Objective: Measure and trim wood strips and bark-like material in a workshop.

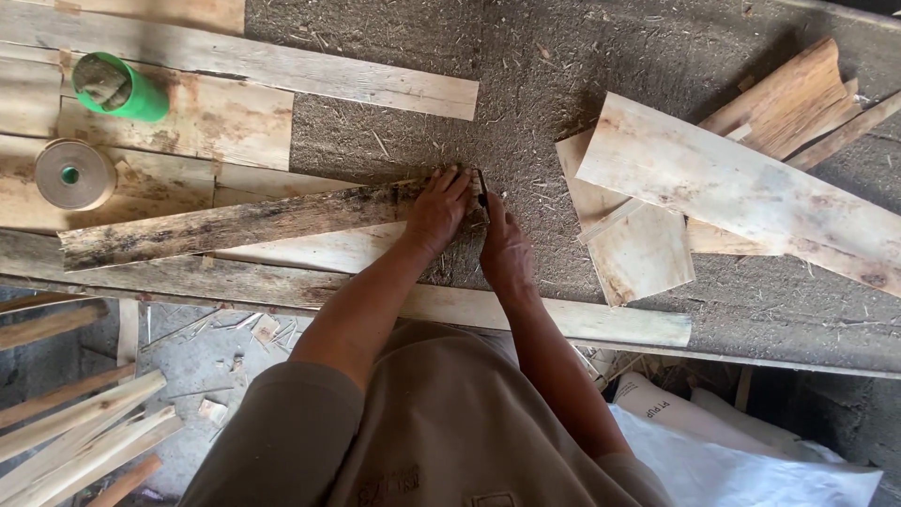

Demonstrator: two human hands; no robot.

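The dark veneer strip [244,223] lies across the pale sheets on the worktop [526,113], its end pinned flat by my left hand [437,212] so it cannot shift, while my right hand [505,252] has its fingers clenched around a small blade [482,184] at that end.

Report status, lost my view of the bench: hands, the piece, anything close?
Left hand flat on dark weathered wood strip. Right hand grips small dark tool at its end. Pale veneer offcuts lie just right, apart.
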